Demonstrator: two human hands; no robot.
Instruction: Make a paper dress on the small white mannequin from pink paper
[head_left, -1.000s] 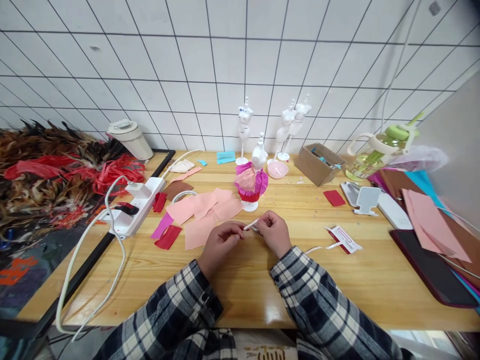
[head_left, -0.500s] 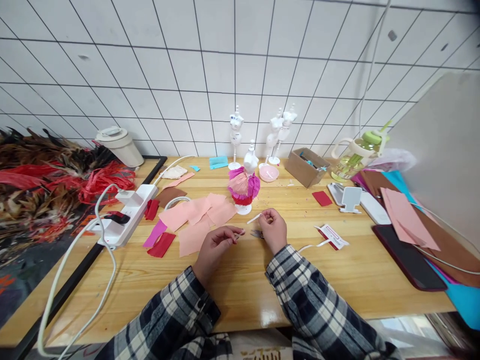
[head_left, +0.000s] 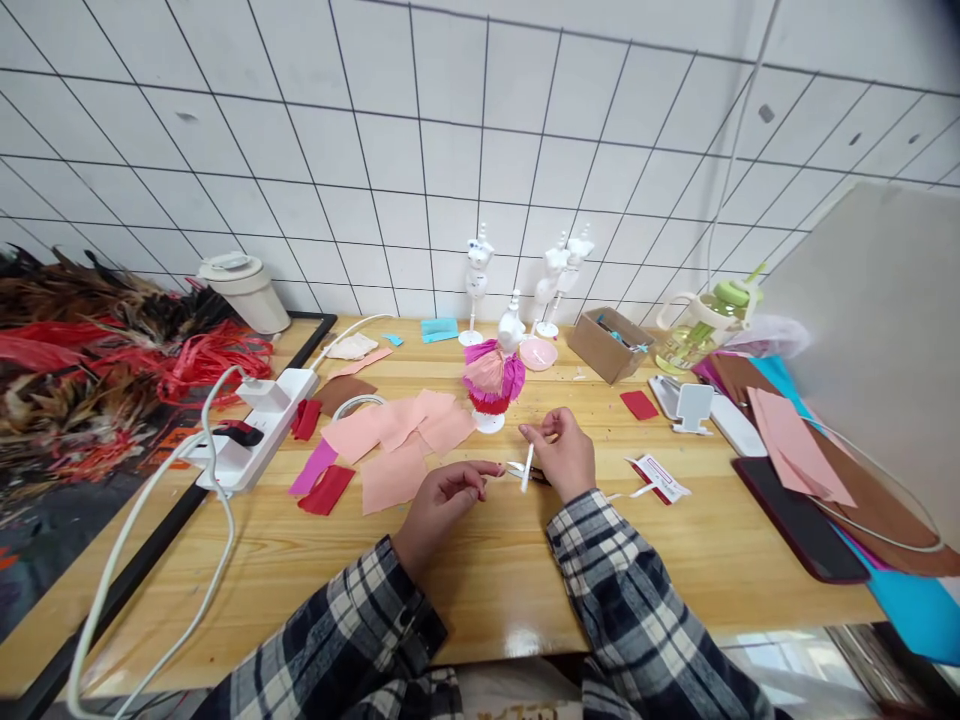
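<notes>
A narrow white strip (head_left: pixel 527 468) hangs down from the pinched thumb and finger of my right hand (head_left: pixel 564 452). Partly behind it on the table lies a small pair of scissors (head_left: pixel 516 469), its handles hidden by that hand. My left hand (head_left: pixel 448 498) is just left of the scissors, index finger stretched out and the thumb apart from it. I make out nothing held there. Behind both hands stands a small white dress form (head_left: pixel 511 332) wearing a ruffled magenta, peach and red crepe-paper skirt (head_left: pixel 487 372).
Peach paper pieces (head_left: pixel 394 473) and red paper (head_left: pixel 327 490) lie left of the hands. A power strip (head_left: pixel 259 430) and feathers (head_left: pixel 45 400) are further left. Right are a card with white ribbon (head_left: pixel 658 478), a cardboard box (head_left: pixel 609 345), a phone stand (head_left: pixel 691 405) and a dark phone (head_left: pixel 799 520).
My right hand has shifted a little right, and the white strip has turned from slanting left to hanging down. My left index finger has straightened away from the thumb. The view has tilted slightly.
</notes>
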